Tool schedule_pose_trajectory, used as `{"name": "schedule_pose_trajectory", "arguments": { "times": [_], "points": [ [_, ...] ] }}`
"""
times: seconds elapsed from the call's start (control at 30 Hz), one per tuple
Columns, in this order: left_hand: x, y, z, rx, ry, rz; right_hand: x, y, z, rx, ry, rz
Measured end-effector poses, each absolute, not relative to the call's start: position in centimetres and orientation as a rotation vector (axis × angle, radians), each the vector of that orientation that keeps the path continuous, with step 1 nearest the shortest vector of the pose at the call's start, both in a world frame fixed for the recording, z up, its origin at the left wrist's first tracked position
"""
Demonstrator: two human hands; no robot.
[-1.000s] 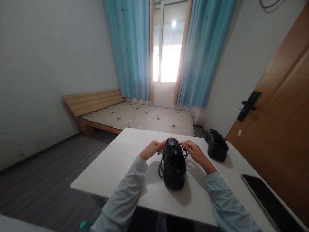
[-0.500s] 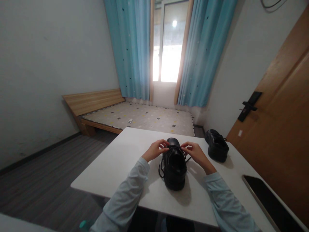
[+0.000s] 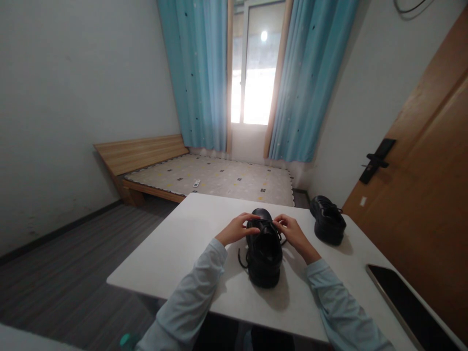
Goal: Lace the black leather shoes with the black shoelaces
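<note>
A black lace-up shoe [image 3: 266,265] stands on the white table in front of me, toe pointing away and its dark opening toward me. Across the lacing reaches my left hand [image 3: 239,228], its thumb and fingers set apart and gripping the shoe's upper from the left. On the other side my right hand [image 3: 290,229] pinches a black shoelace [image 3: 275,225] near the top of the lacing. A loose lace end [image 3: 241,259] hangs in a curve at the shoe's left side. My fingertips partly hide the lacing.
The matching black shoe [image 3: 329,222] stands at the table's far right. A phone [image 3: 405,297] lies along the right edge of the white table [image 3: 164,253]. Beyond are a bed [image 3: 219,178] with a white remote [image 3: 196,183], and a wooden door [image 3: 420,195] at right.
My left thumb has moved toward the shoe's opening, spreading away from the fingers. The right hand has shifted slightly left, closer in over the lacing. The left lace loop now hangs differently.
</note>
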State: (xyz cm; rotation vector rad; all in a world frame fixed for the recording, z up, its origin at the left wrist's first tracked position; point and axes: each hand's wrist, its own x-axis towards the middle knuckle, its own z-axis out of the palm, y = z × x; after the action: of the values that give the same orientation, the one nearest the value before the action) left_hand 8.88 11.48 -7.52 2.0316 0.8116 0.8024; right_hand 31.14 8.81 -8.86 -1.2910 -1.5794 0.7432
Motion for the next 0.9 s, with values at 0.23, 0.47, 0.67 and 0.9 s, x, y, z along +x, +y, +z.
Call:
{"name": "schedule_pose_trajectory", "arguments": {
  "times": [0.23, 0.47, 0.67, 0.9],
  "points": [
    [8.7, 11.5, -7.7, 2.079, 0.821, 0.775, 30.8, 8.7, -8.6, -1.266, -1.549, 0.652],
    [8.6, 11.3, -7.3, 2.102, 0.829, 0.736, 30.5, 9.0, -8.9, -1.197, -1.444, 0.676],
    [8.6, 11.3, -7.4, 2.116, 0.823, 0.736, 30.5, 8.7, -8.3, -1.174, -1.434, 0.731],
    [8.7, 11.5, -7.8, 2.119, 0.818, 0.745, 30.6, 7.8, -7.4, -1.109, -1.408, 0.86]
  ]
}}
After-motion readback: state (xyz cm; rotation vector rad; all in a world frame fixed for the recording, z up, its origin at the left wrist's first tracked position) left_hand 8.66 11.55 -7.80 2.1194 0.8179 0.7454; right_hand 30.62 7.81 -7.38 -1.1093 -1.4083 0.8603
